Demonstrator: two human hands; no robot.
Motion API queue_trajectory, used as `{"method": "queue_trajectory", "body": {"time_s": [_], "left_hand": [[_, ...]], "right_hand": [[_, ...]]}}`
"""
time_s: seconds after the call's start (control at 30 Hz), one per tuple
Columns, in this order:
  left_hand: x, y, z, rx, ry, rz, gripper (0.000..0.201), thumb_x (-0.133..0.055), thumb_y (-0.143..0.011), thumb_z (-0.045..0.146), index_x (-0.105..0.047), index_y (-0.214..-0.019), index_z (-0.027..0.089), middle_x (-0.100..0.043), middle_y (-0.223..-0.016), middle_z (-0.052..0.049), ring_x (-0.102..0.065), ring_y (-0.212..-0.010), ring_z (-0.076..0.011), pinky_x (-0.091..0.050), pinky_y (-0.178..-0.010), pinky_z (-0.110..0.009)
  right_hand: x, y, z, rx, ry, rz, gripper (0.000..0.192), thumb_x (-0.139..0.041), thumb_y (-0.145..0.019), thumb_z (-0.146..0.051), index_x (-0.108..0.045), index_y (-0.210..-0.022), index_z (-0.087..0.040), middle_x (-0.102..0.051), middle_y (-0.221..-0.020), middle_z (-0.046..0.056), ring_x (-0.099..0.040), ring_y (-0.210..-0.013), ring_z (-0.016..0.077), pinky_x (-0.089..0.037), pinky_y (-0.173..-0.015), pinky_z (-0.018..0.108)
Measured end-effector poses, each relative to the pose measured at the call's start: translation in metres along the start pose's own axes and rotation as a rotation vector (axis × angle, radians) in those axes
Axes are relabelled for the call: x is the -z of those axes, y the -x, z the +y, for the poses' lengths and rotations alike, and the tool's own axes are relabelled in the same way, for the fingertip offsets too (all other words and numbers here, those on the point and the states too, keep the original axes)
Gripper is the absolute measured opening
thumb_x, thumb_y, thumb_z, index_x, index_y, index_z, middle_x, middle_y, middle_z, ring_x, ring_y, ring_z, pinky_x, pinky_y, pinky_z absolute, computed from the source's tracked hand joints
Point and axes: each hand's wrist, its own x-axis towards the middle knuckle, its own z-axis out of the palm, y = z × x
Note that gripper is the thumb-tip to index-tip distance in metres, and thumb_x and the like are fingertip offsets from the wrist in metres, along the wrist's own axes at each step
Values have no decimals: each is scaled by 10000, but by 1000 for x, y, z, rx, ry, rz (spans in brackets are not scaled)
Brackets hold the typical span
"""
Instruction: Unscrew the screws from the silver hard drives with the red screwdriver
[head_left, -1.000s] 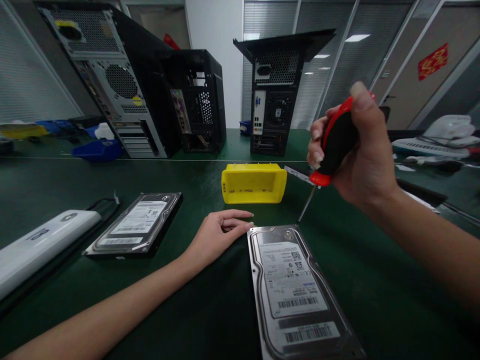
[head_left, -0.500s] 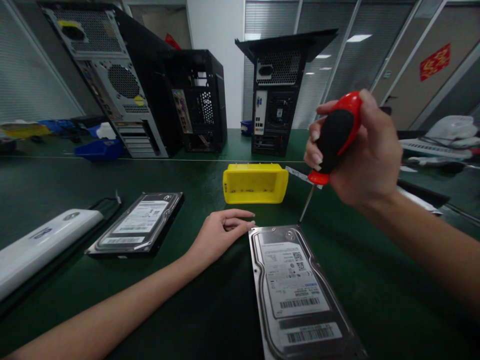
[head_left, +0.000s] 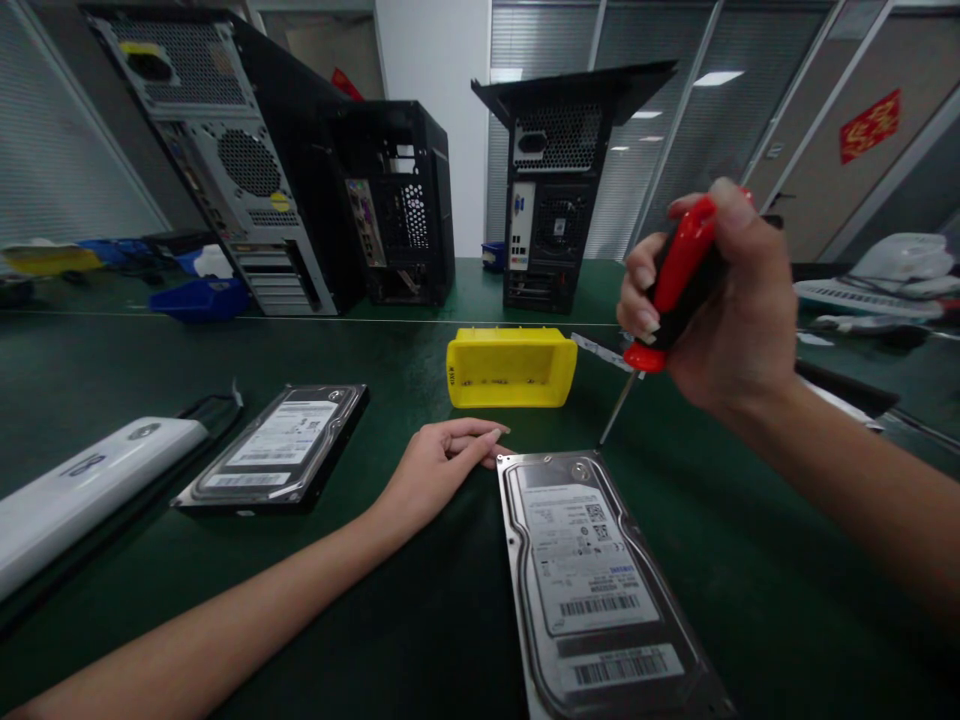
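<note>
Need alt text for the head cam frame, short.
Right hand grips a red-and-black screwdriver, tip at the far corner of a hard drive on a green mat; left hand rests flat at its edge. A yellow bin sits behind.

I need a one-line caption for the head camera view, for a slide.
Right hand sets a red-and-black screwdriver at the corner of a silver hard drive, left hand steadying it on green table.

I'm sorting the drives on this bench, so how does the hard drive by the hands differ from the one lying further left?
The near hard drive is touched by the left hand, and the screwdriver in the right hand meets its far corner; the left hard drive lies untouched. The near one looks silver, the left one darker. Both lie flat, label up, on the green table.
</note>
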Motion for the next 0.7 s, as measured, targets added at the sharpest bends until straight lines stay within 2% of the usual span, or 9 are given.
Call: {"method": "queue_trajectory", "body": {"time_s": [0.1,0.17,0.3,0.43,0.57,0.7], "left_hand": [[0,-1,-2,-4,16,-6,310,-539,-882,356,-645,-1099,161,-742,-947,-52,-685,-867,-174,-508,-835,-295],[0,-1,-3,-6,23,-10,304,-536,-885,353,-645,-1098,165,-743,-946,-49,-685,-863,-170,-509,-830,-289],[1,-1,-2,-12,22,-12,301,-535,-888,346,-642,-1100,161,-743,-946,-48,-686,-861,-164,-510,-826,-279],[1,0,-1,-4,17,-8,299,-532,-887,341,-646,-1090,153,-743,-943,-54,-689,-861,-169,-510,-827,-280],[0,0,-2,-11,18,-10,298,-529,-889,348,-644,-1093,164,-744,-940,-47,-690,-863,-170,-512,-827,-286],[1,0,-2,-17,32,-14,285,-533,-888,337,-645,-1086,166,-745,-937,-43,-690,-860,-168,-510,-834,-289]], "right_hand": [[0,1,0,11,-43,-2,278,-354,-893,-440,-526,-906,-221,-468,-648,-10,-427,-469,105,-314,-440,249],[0,1,1,1,-40,6,276,-349,-897,-416,-533,-925,-213,-478,-663,-4,-436,-483,107,-322,-456,254],[0,-1,4,-18,-6,27,198,-500,-852,-422,-471,-866,-226,-485,-676,-29,-431,-472,89,-321,-438,239],[1,-2,7,17,53,44,284,-648,-770,-380,-407,-791,-231,-482,-676,-56,-413,-437,67,-318,-401,219],[1,-1,5,3,46,78,222,-552,-823,-425,-488,-799,-214,-502,-721,-23,-455,-470,83,-346,-428,234],[2,-1,4,-54,-7,58,324,-426,-873,-469,-599,-849,-197,-509,-773,13,-499,-548,107,-383,-487,259]]}}
